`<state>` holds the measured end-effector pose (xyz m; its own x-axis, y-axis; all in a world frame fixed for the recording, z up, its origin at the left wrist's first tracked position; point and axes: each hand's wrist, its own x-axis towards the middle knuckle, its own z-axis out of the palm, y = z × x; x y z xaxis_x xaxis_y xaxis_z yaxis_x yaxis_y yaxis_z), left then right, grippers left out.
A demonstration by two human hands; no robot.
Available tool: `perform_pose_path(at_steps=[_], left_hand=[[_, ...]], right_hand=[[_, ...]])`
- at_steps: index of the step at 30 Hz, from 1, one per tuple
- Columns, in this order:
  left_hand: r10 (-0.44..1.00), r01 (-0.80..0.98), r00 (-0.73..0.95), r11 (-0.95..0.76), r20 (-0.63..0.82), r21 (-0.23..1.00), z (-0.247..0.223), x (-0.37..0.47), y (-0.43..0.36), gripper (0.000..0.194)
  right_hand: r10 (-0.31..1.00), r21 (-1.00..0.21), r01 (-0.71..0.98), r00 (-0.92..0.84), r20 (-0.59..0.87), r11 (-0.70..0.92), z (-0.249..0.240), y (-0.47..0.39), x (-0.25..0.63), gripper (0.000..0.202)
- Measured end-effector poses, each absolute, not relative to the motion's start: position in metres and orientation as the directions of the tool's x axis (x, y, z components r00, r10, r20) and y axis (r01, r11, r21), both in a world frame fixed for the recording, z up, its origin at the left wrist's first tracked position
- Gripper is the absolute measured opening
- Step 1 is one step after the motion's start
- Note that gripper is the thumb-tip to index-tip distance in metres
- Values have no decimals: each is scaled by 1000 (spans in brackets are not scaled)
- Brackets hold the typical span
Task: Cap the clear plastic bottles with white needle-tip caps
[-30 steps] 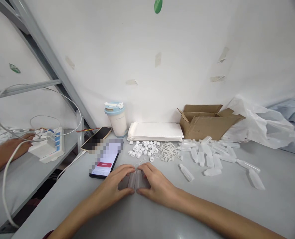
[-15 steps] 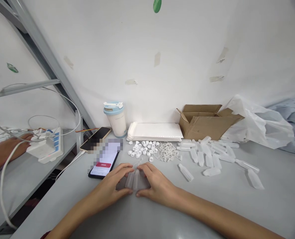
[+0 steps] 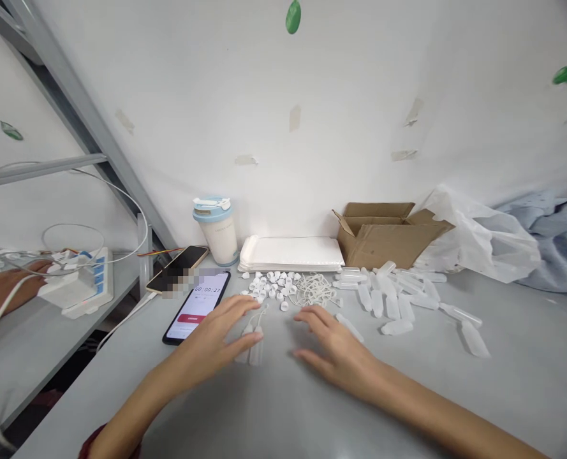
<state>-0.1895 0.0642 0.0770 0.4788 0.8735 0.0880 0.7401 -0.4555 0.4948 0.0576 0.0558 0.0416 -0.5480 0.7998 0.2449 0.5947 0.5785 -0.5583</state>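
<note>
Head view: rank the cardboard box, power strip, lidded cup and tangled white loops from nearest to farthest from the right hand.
1. Tangled white loops: just beyond the right hand.
2. Cardboard box: back, slightly right.
3. Lidded cup: back left.
4. Power strip: far left.

bottles (image 3: pixel 392 307): smooth translucent plastic | box (image 3: pixel 388 245): matt cardboard | tabletop (image 3: pixel 283 408): smooth

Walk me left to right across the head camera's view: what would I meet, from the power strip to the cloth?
White power strip → phone showing a timer → white caps → tangled white strings → pile of translucent bottles → blue-grey cloth.
</note>
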Motion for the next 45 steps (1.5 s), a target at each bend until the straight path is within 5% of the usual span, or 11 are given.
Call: perform_pose_path(at_steps=[5, 9, 17, 27, 32, 36, 41, 45], left_hand=[[757, 701, 638, -647, 144, 300, 81, -145, 89, 23], [734, 705, 664, -678, 140, 211, 72, -120, 104, 27], [752, 737, 649, -660, 118, 147, 61, -111, 118, 32], [754, 657, 586, -657, 298, 370, 65, -128, 89, 44], [880, 517, 328, -471, 344, 714, 65, -121, 77, 14], [979, 183, 202, -76, 38, 980, 67, -109, 62, 11], [867, -42, 390, 353, -310, 935, 68, -96, 42, 16], [847, -50, 396, 407, -356, 912, 64, -91, 36, 19]], right_hand=[[792, -202, 792, -480, 377, 577, 32, 60, 104, 21], [784, -102, 813, -508, 358, 573, 27, 59, 115, 19], [794, -203, 787, -500, 346, 583, 17, 53, 120, 24], [848, -397, 752, -432, 307, 526, 23, 55, 123, 20], [864, -496, 712, -353, 359, 497, 26, 49, 119, 21], [878, -606, 636, -311, 365, 477, 27, 41, 112, 20], [868, -690, 528, -341, 362, 495, 25, 29, 99, 22], [854, -730, 454, -369, 367, 510, 24, 21, 92, 23]])
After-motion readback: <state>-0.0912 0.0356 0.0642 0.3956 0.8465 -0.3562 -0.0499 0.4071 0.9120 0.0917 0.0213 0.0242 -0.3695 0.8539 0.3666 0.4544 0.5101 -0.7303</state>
